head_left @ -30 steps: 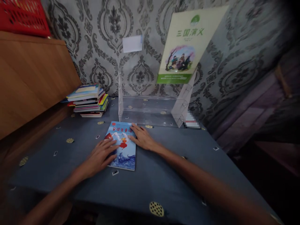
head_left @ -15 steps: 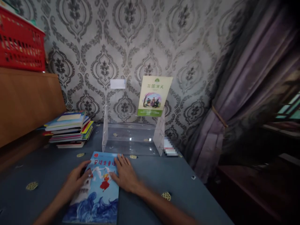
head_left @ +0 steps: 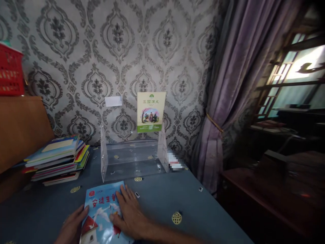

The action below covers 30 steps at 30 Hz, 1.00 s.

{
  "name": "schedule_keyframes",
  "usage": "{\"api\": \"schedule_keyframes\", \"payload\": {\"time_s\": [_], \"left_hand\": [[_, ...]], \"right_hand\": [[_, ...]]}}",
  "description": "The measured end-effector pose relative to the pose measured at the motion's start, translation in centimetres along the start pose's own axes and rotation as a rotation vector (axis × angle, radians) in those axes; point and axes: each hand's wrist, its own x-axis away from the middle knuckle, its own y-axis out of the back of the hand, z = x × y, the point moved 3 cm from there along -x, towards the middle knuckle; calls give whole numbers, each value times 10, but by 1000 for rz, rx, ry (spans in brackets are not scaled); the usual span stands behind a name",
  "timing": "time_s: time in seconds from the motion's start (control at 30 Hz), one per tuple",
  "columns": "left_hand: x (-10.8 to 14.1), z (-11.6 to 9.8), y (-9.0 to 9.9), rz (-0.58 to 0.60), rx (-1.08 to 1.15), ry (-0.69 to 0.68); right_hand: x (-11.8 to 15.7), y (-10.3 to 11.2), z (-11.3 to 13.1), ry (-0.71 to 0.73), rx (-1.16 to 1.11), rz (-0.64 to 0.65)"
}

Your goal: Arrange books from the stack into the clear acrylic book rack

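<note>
Nearest to us, at the lower edge of the view, we record a blue book (head_left: 101, 220) with red title characters, white birds and a red-roofed tower on its cover; its bottom part is cut off by the frame. The left hand (head_left: 73, 223) is at the book's left edge, thumb against the cover's margin; its other fingers are mostly hidden, so we cannot tell how firmly it grips. The right hand (head_left: 130, 213) lies across the cover's right side, palm down, fingers extended and thumb spread, pressing on the book without closing around it. Under the book we see a blue-grey tablecloth (head_left: 203, 217) printed with yellow pineapples. Beyond, on the left, we note an untidy stack of books (head_left: 59, 162) beside a wooden cabinet (head_left: 22, 125), which bears a red basket (head_left: 11, 73). Past the blue book stands a clear stand (head_left: 162, 152); a green-and-cream booklet (head_left: 151, 113) shows upright above its right end, a white card (head_left: 113, 101) above its left; we cannot tell what supports either. A pixelated item (head_left: 175, 162) sits just right of the stand. Behind are patterned wallpaper (head_left: 142, 44), a tied purple curtain (head_left: 220, 101) and, farthest right, a bright window (head_left: 286, 91).
</note>
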Motion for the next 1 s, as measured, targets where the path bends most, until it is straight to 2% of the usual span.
{"api": "schedule_keyframes", "payload": {"time_s": [0.27,0.37,0.47,0.6,0.77,0.9,1.0], "left_hand": [[9,0,-13,-2,-38,-8],[13,-1,-20,-10,-15,-11],[21,-2,-30,-2,-2,-2],[28,-4,-45,-5,17,-1],[30,-1,-60,3,-17,2],[27,3,-71,40,-45,29],[19,6,-81,110,-46,68]], "right_hand": [[17,1,-5,-102,-193,-22],[18,-3,-17,-121,-277,-92],[15,-3,-32,-141,-384,-232],[8,1,-47,-65,-643,-402],[4,4,-64,34,-943,-403],[7,10,-73,57,-995,-435],[14,18,-74,72,-963,-475]]}}
